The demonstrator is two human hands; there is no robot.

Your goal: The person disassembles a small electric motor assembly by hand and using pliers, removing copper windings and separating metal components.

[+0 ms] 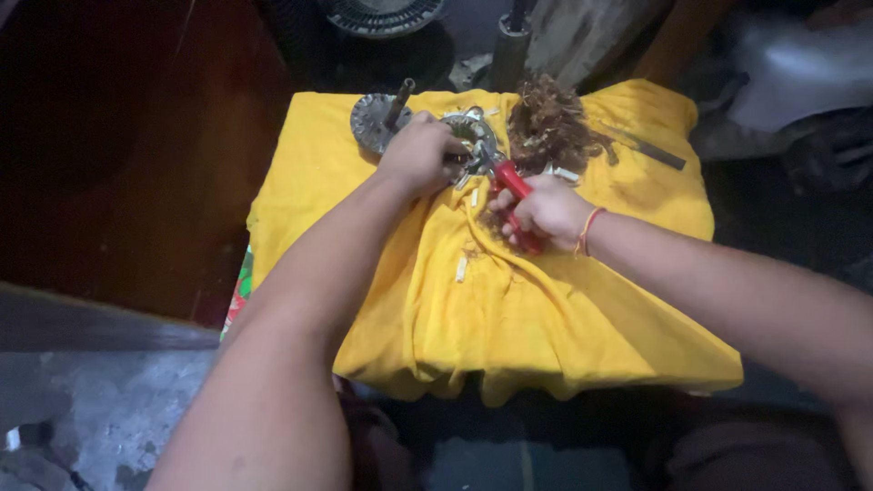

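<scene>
The left hand [420,153] is closed down over a round grey metal motor stator [473,138], its fingers wrapped on the near-left rim of that ring and pinning it to the crumpled yellow cloth [509,309]; the right hand [544,211] is clenched round the red handles of a pair of metal pliers [511,186], with the handles running up out of the fist toward the stator; the pliers' nose meets the ring's near-right edge, just beside the left fingertips, though whether the nose is biting on anything there is too small to tell.

Just left of the left-hand grip, touching distance from the knuckles, lies a grey round metal end plate with a dark shaft [377,118] standing out of it at a tilt; just beyond the pliers' nose and to the right of the stator sits a tangled heap of brown copper winding wire [550,127]; further right of that heap, well apart from both hands, a flat dark metal strip [650,150] lies on the cloth at a slant; below the right fist, on the near side, a few small pale slips of insulation [461,268] are scattered on the folds; a thin red-and-orange thread band [588,230] circles the right wrist just behind the grip.
</scene>
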